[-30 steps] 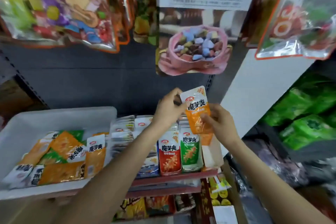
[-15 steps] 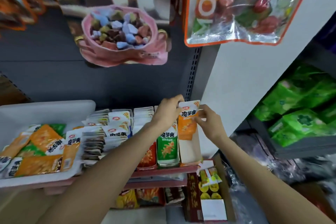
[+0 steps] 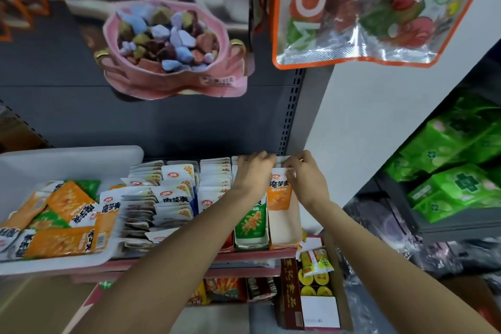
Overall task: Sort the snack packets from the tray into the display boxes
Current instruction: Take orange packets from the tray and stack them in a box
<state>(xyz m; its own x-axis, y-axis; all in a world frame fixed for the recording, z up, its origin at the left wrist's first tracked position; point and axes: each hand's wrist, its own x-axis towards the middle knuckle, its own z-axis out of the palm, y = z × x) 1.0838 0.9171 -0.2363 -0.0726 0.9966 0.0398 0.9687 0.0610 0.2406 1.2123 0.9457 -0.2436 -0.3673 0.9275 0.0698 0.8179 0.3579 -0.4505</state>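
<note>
Lowered orange packet [image 3: 279,192] (top hidden) between hands [image 3: 282,171].

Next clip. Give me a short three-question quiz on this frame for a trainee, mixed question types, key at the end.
1. True or false: the orange packet is standing in the rightmost display box.
2. Which hands touch the orange packet? A) left hand only B) right hand only C) both
3. Fill in: the loose unsorted packets lie in the white ___ on the left.

Key:
1. True; that box holds little else.
2. C; the left hand and right hand both pinch its top edge.
3. tray.
</note>
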